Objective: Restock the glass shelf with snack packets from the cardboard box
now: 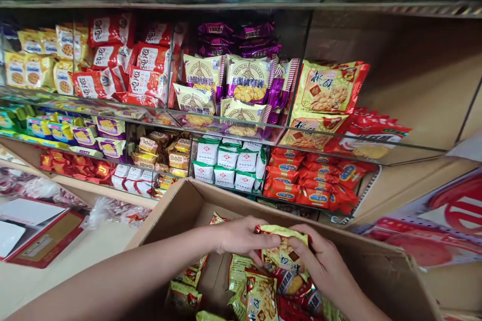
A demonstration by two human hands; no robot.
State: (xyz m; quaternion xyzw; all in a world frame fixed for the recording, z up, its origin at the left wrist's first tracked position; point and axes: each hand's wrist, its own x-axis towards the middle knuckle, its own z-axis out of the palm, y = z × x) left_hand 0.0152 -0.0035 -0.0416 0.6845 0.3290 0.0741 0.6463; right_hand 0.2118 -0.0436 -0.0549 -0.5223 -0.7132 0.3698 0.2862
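Note:
Both hands are over an open cardboard box [376, 261]. Between them is a yellow and red biscuit packet [284, 251]. My left hand [243, 235] grips its left side, with the thumb across the front. My right hand [320, 256] holds the right side, thumb on the front too. Below the hands, inside the box, lie more yellow packets [260, 295] and some dark red packets [291, 282]. The fingers behind the held packet are mostly hidden.
Glass shelves [241, 128] of packaged biscuits stand behind the box. Matching yellow packets [327, 90] sit on the upper right shelf, beside red packets [376, 135]. At the left lies a red-edged box [45, 241]; a printed sign [444, 210] is at the right.

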